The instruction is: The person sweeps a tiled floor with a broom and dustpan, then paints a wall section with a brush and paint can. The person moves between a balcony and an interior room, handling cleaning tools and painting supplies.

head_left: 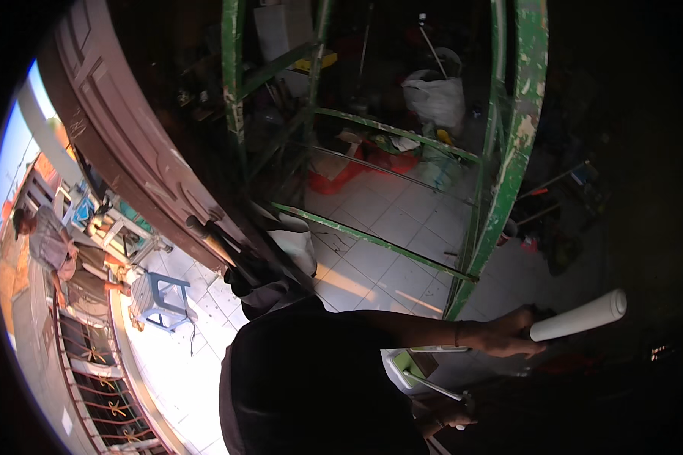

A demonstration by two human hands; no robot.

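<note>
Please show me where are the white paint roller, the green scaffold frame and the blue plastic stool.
white paint roller (580, 315), head view, middle of its sleeve.
green scaffold frame (517, 136), head view, right upright post.
blue plastic stool (167, 288), head view, its seat.

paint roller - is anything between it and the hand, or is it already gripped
Nothing stands between them: one hand is closed around the end of the white paint roller, which juts out to the right. The other hand is lower down by the white tray, apart from the roller.
</note>
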